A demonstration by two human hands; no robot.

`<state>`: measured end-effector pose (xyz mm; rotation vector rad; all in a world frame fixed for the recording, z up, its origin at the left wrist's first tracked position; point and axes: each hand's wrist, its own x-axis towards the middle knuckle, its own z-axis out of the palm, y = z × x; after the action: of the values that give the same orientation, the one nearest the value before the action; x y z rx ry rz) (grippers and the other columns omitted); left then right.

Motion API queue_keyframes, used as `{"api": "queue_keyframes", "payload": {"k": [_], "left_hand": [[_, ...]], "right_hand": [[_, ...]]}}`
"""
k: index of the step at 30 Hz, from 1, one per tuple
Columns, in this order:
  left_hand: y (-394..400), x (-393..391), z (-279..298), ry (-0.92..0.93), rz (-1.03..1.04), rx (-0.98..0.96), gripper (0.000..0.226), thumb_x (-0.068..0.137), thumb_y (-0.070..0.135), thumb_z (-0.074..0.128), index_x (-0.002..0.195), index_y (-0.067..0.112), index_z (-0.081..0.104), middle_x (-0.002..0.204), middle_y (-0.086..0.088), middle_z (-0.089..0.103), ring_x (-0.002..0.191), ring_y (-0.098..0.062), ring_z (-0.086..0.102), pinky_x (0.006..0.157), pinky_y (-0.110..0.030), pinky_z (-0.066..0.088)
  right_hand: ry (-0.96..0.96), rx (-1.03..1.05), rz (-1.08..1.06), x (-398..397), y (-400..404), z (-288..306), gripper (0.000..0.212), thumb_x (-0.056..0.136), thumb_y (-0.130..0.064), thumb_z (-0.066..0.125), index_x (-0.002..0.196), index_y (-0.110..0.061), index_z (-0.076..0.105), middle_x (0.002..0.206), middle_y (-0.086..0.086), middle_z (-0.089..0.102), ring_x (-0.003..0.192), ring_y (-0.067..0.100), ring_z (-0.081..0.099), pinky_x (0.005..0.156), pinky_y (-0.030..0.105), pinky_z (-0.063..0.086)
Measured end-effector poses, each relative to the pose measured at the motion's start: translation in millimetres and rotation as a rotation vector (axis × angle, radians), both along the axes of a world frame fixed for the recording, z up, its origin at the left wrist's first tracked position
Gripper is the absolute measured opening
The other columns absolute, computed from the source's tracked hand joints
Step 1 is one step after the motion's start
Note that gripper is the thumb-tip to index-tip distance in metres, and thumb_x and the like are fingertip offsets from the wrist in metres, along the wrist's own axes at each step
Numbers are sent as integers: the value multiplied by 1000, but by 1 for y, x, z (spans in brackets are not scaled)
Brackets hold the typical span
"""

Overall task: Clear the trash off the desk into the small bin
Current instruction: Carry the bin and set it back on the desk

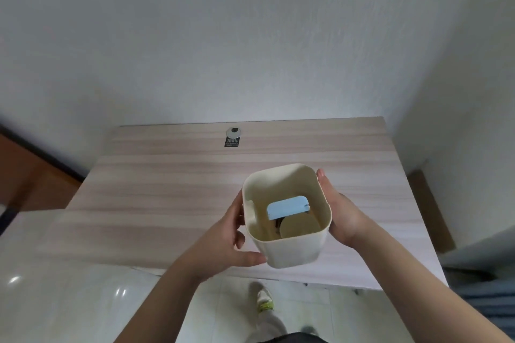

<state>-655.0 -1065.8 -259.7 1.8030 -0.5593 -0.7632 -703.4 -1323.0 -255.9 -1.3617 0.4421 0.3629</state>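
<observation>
A shoe (264, 301) is seen on the tiled floor (83, 301) below the bench's near edge. Above the near part of the bench (167, 175), a small cream bin (292, 250) is held between both hands. The left hand (231, 239) is curled round its left wall, thumb on the near face; the right hand (338, 214) is pressed flat against the right wall, fingers (322, 177) straight. A light-blue piece (287, 206) and a tan disc (299, 227) are noted inside the bin. A cable grommet (233, 132) and a black label (232, 142) are set near the bench's far edge.
</observation>
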Motion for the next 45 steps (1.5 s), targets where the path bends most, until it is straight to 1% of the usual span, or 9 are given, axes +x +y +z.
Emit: {"api": "queue_keyframes", "payload": {"k": [5,11,16,19,24,29,36,40,45], "left_hand": [[15,-30,13,-129,221,117,117,61,32,92,151,57,21,112,19,67,77,2,55,63,-20,46],[41,-52,14,-165,387,56,119,60,28,92,153,52,23,123,11,66,97,-20,65,73,-30,53],[68,-70,7,-188,612,0,109,62,33,88,150,57,27,112,6,66,92,-25,66,83,-40,57],[92,-82,6,-225,786,-50,93,65,36,87,137,66,37,112,13,68,99,-13,68,87,-28,56],[142,-98,5,-240,1044,-200,65,77,16,78,128,48,56,112,18,73,106,-4,69,80,-14,54],[211,-114,1,-260,1148,-264,53,83,3,74,110,48,71,114,11,76,108,-8,70,84,-18,55],[331,-148,3,-363,1370,-111,46,95,12,63,116,53,61,118,16,64,104,10,62,79,-5,47],[407,-175,-1,-380,1497,-39,44,98,15,60,120,52,59,107,22,66,99,10,62,77,-4,45],[473,-197,-4,-366,1634,-64,33,96,28,62,112,57,59,103,25,74,97,-1,70,85,-21,55]], "right_hand": [[-13,13,102,0,23,1,79,79,-79,26,107,-23,74,101,-3,76,91,6,71,61,11,52],[-9,92,133,6,57,0,81,81,-78,26,105,-17,74,99,3,76,88,11,72,58,14,53],[-36,84,138,17,92,-2,82,81,-79,25,108,-18,73,104,5,75,99,18,70,89,34,52],[-53,38,111,25,124,2,79,78,-82,28,105,-24,74,99,-2,77,93,12,71,85,32,50],[-81,74,39,29,197,1,61,86,-74,30,97,-33,75,100,-1,76,98,19,70,91,39,51],[-113,105,70,25,275,-1,58,87,-70,35,98,-31,75,102,2,76,95,19,71,85,39,51],[-170,46,250,8,412,4,66,72,-78,44,104,-29,74,106,-10,73,104,8,63,102,34,41],[-288,-45,394,-5,493,9,67,62,-88,41,102,-41,68,101,-14,71,101,7,62,96,33,45],[-439,-66,534,-16,562,15,74,66,-89,39,106,-30,61,105,5,65,98,17,60,90,38,50]]}}
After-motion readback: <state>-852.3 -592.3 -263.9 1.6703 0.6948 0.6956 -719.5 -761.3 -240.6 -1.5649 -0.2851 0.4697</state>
